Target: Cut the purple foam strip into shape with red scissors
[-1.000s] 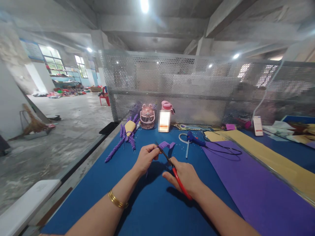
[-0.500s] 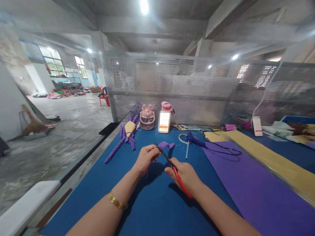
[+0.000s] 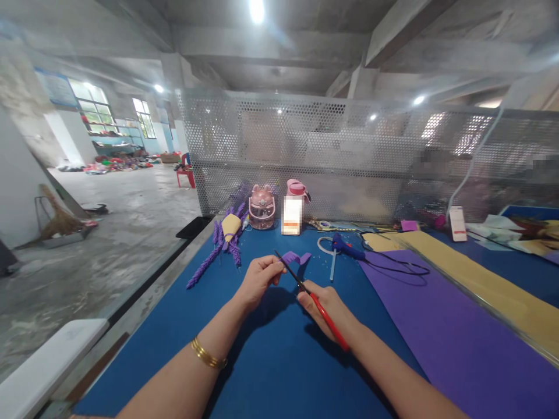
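Over the middle of the blue tabletop [image 3: 279, 372], my left hand [image 3: 261, 279] pinches the near end of a narrow purple strip [image 3: 299, 257], which curls away to the right. My right hand [image 3: 328, 311] is closed round the red handles of a pair of scissors [image 3: 328, 321]. Their dark blades point up and left, reaching the strip right beside my left fingertips. The blades look nearly closed. What lies inside my left fingers is mostly hidden.
Purple braided stems with a yellow wrap [image 3: 230, 228] lie at the back left. Behind stand a pink lantern-like container [image 3: 262, 208], a pink bottle [image 3: 297, 187] and a phone [image 3: 292, 216]. A blue glue gun [image 3: 347, 247] with a black cord rests by a purple sheet [image 3: 441, 314].
The scissors' handles and my right hand have shifted slightly right, and the handles look closer together. My left hand and the purple strip stay nearly in place.
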Demonstrator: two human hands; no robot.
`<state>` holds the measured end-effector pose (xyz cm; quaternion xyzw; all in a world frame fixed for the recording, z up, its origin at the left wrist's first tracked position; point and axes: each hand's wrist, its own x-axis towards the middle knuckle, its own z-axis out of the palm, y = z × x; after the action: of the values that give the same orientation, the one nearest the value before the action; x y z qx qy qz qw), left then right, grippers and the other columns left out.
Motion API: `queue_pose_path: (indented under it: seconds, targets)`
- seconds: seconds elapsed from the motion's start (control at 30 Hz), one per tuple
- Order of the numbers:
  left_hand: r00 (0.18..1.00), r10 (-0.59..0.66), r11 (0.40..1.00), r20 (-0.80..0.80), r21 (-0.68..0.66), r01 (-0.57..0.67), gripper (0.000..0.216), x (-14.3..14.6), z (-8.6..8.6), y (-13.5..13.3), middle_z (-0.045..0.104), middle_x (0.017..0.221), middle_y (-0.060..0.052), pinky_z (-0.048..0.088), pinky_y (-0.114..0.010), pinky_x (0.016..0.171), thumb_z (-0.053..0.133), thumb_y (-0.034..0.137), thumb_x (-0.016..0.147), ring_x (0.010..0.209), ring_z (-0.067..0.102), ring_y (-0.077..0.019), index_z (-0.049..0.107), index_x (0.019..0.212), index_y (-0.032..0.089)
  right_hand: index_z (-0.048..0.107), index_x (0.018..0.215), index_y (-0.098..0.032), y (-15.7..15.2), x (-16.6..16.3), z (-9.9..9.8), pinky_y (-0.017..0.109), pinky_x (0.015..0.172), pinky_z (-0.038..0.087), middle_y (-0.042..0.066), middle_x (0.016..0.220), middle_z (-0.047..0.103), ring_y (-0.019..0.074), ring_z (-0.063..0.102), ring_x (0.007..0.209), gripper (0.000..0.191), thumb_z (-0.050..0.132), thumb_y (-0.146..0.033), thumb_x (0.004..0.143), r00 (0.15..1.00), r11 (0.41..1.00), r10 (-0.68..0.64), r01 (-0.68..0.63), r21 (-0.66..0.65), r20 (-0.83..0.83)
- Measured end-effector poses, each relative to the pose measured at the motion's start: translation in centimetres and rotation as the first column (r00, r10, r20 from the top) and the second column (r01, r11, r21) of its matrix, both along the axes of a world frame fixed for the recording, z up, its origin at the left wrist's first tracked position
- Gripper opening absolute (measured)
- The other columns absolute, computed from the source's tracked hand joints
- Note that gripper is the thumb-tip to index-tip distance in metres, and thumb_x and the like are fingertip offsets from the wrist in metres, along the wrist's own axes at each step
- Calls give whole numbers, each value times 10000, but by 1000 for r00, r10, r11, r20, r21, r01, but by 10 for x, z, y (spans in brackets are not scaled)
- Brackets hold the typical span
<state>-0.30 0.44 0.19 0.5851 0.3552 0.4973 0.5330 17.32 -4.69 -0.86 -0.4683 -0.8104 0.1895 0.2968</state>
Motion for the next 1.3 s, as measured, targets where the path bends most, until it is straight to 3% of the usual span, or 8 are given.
queue_pose_path:
  seconds: [0.27,0.47,0.67,1.3]
  targets:
    - [999,1,1000,-32,31,0,258,-3,-3,3,460,430,38,196,-213,431,579,365,729,407,330,-65,584,593,146,488,746,-180,-1,1,-3,198,461,277,-58,556,332,88,329,501,528,222,-603,918,975,987,78,-105,-124,-209]
    - [999,3,1000,-36,28,-2,253,-3,-2,4,451,427,38,208,-214,436,593,360,709,419,339,-71,580,571,148,477,784,-183,-1,3,1,210,528,331,-39,628,458,98,397,555,504,292,-642,880,986,991,122,-127,-45,-110]
    - [999,7,1000,-38,30,-6,247,-3,0,3,451,421,40,233,-218,453,601,354,701,423,351,-74,580,562,151,492,862,-185,-4,2,7,204,509,314,-51,613,453,98,394,525,454,366,-621,860,990,989,132,-135,-59,-50]
    - [1000,-15,999,-24,30,15,261,-5,-9,10,445,422,52,234,-204,443,604,356,735,415,346,-60,580,582,147,538,819,-169,0,2,7,220,540,341,-13,660,504,123,446,583,548,345,-682,827,974,979,153,-172,-109,-165]
